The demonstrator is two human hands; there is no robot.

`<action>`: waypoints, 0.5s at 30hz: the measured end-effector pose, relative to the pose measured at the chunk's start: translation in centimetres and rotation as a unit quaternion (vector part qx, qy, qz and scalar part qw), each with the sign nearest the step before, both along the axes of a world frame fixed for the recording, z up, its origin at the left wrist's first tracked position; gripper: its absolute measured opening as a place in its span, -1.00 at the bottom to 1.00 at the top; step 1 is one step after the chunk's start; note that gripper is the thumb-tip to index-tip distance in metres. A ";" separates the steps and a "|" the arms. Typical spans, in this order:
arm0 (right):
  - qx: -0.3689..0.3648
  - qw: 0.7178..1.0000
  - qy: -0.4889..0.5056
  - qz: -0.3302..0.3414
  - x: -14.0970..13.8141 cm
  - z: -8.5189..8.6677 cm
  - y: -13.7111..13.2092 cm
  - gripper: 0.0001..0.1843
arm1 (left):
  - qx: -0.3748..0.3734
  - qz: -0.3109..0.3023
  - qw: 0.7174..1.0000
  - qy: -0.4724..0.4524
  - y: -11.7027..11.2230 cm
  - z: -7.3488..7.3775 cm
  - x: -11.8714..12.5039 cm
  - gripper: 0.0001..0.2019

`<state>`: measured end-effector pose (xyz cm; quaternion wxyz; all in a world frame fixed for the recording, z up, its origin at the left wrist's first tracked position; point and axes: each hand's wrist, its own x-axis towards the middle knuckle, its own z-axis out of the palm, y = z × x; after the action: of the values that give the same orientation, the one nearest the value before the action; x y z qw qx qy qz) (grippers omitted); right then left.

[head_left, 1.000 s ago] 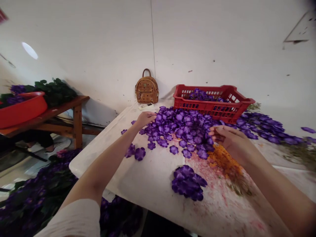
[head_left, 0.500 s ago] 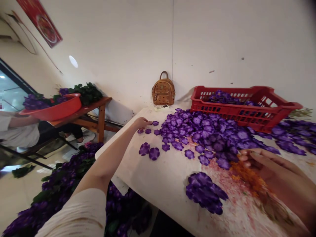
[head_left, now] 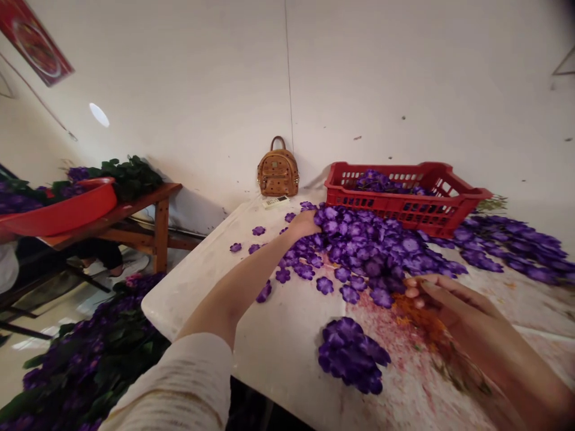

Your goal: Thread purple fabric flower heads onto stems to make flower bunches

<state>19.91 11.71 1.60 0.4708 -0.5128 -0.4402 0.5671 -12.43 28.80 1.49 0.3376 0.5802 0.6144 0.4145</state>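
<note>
A big heap of purple fabric flowers (head_left: 372, 242) covers the middle of the white table (head_left: 224, 269). My left hand (head_left: 305, 224) reaches far out to the heap's left edge, fingers curled into the petals. My right hand (head_left: 444, 302) hovers near the heap's front edge, over a patch of orange flower bits (head_left: 420, 320), fingers stretched and loosely together, nothing clearly in them. A small stacked pile of purple flowers (head_left: 350, 353) lies in front, between my arms.
A red plastic crate (head_left: 404, 194) with purple flowers stands at the back by the wall, a brown backpack (head_left: 278, 167) and a small remote (head_left: 275, 202) to its left. A wooden bench (head_left: 135, 215) carries a red basin (head_left: 58, 209). Flower bunches (head_left: 90, 359) lie on the floor.
My left hand moved right from the loose flowers at the table's left edge into the heap's edge. My right hand barely shifted. The camera swung slightly right.
</note>
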 end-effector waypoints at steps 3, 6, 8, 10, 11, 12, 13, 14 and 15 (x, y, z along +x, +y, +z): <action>0.006 1.000 0.004 0.005 0.3 -0.1 -0.1 -0.65 | -0.045 -0.020 0.997 -0.056 -0.3 1.6 -1.2 -0.80; -0.009 1.000 0.012 0.004 0.4 0.2 -0.2 -0.60 | -0.093 -0.030 0.988 -0.119 -1.3 2.9 -3.9 -0.77; -0.027 0.999 0.019 -0.002 0.4 0.4 -0.4 -0.56 | -0.111 -0.030 0.982 -0.151 -2.1 3.2 -6.0 -0.69; -0.041 0.999 0.027 -0.007 0.2 0.5 -0.5 -0.52 | -0.123 -0.022 0.971 -0.202 -2.7 3.2 -7.8 -0.62; -0.047 0.998 0.029 -0.005 0.1 0.5 -0.6 -0.52 | -0.128 -0.017 0.964 -0.233 -3.0 3.0 -8.5 -0.57; -0.050 0.998 0.027 -0.001 -0.1 0.5 -0.6 -0.52 | -0.134 -0.015 0.956 -0.261 -3.3 2.9 -9.1 -0.51; -0.053 0.998 0.023 0.003 -0.2 0.5 -0.6 -0.52 | -0.136 -0.014 0.950 -0.279 -3.5 2.8 -9.6 -0.45; -0.053 0.998 0.019 0.004 -0.3 0.5 -0.6 -0.52 | -0.133 -0.013 0.951 -0.278 -3.6 2.7 -10.0 -0.38; -0.051 0.999 0.016 -0.001 -0.4 0.5 -0.6 -0.52 | -0.125 -0.007 0.962 -0.243 -3.8 2.7 -10.3 -0.32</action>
<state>19.56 11.11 2.11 0.4515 -0.5274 -0.4025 0.5967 -22.71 24.99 4.15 0.5496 0.4192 0.5570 0.4605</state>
